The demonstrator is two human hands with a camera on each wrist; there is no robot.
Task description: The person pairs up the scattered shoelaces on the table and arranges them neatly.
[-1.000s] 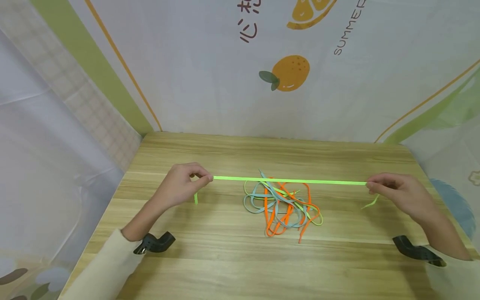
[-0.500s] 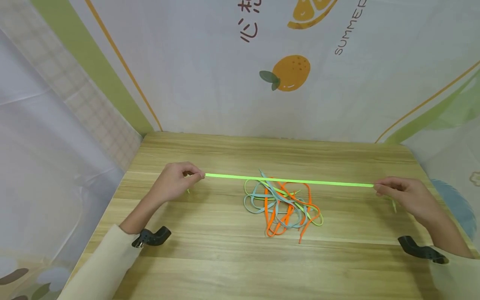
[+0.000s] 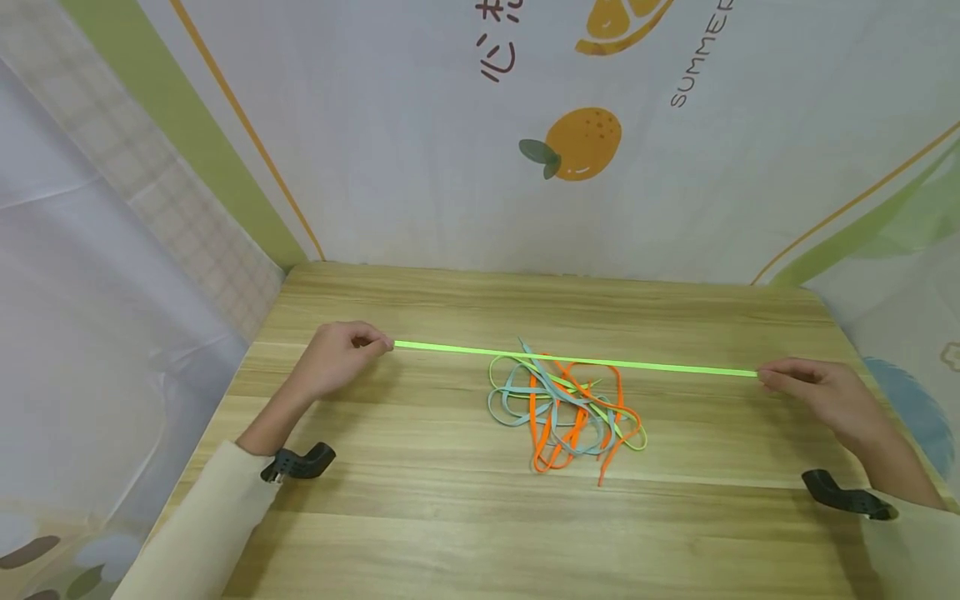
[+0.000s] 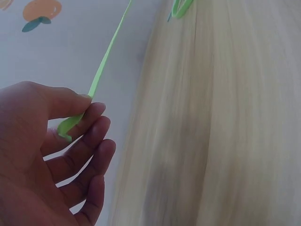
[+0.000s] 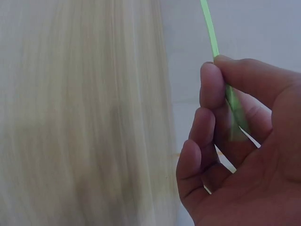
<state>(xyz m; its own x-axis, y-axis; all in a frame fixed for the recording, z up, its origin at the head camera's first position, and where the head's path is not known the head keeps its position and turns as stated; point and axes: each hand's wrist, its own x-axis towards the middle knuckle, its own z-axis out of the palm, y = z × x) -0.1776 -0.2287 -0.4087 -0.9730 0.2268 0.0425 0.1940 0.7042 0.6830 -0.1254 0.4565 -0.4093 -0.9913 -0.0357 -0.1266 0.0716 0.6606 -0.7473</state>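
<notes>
A flat neon-green shoelace (image 3: 450, 348) is stretched taut across the table between both hands. At its left end, my left hand (image 3: 341, 358) pinches it between thumb and index finger; a short green tail (image 4: 68, 126) sticks out below the thumb in the left wrist view. My right hand (image 3: 821, 396) pinches the other end the same way, with a short tail lying against the fingers in the right wrist view. Beneath the stretched lace, a loose tangle of orange (image 3: 537, 425), pale blue (image 3: 507, 423) and green shoelaces lies on the table.
The wood-grain table (image 3: 465, 533) meets a white fruit-print curtain (image 3: 412, 167) along its back edge. More curtain hangs at the left and right sides. Each wrist carries a black camera mount (image 3: 303, 462) close to the sleeve cuff.
Both hands have moved apart, left hand leftward and right hand rightward, so the taut stretch of green shoelace is longer. The hanging tails have shortened. The tangle stays in place.
</notes>
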